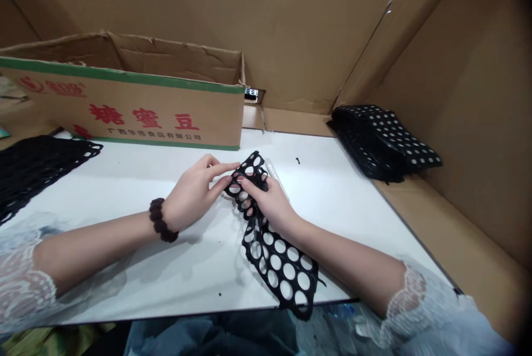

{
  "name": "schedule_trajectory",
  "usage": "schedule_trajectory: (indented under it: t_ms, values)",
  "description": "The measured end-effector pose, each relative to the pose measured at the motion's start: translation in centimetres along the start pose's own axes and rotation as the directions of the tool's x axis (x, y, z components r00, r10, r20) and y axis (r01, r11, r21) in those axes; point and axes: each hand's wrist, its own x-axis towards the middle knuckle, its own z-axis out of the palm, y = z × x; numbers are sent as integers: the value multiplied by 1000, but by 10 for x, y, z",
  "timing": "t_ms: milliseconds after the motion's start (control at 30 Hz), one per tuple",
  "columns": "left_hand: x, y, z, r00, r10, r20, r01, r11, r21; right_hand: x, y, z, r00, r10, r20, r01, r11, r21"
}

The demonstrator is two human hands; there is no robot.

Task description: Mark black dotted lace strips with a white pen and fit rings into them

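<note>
A black sheet with rows of round holes (286,273), rubbery or foam-like in look, lies partly on the white table with its upper end bunched and raised. My right hand (274,206) grips that upper end, thumb on top and fingers beneath. At its upper left edge, my left hand (199,187) pinches the sheet between thumb and index finger; a dark beaded bracelet circles the wrist. Part of a clear, narrow plastic item (273,172) shows just behind my right hand. The sheet's lower end reaches the table's front edge.
An open cardboard box (178,107) with green edges and red lettering stands at the back left. Black holed sheets (39,170) lie at the left. A folded stack of black holed sheets (386,140) rests at the right. Cardboard walls enclose the white table (166,284); small black scraps dot it.
</note>
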Motion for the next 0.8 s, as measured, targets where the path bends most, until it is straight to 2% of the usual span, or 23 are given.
schedule_trajectory:
  t_ms: [133, 333, 433, 600, 700, 800]
  values:
    - [-2, 3, 3, 992, -25, 120, 35, 996, -82, 0, 2, 0, 1000, -17, 19, 18, 999, -28]
    - [5, -2, 5, 976, -128, 174, 174, 944, -281, -1, 1, 3, 1000, 11, 14, -11, 1000, 2]
    - [14, -4, -5, 985, -132, 111, 153, 965, -211, -2, 1, 7, 999, 27, -19, -26, 999, 22]
    - [26, -2, -29, 991, -131, -34, 129, 990, -59, 1, 0, 10, 996, -18, -83, 21, 999, 28]
    - [31, 4, -32, 992, -77, -97, 78, 997, 7, 4, -4, 10, 996, -39, -77, 44, 997, 65]
    - [40, 10, -30, 992, -50, -113, 54, 998, 29, 5, -8, 9, 995, -62, -74, 71, 989, 128]
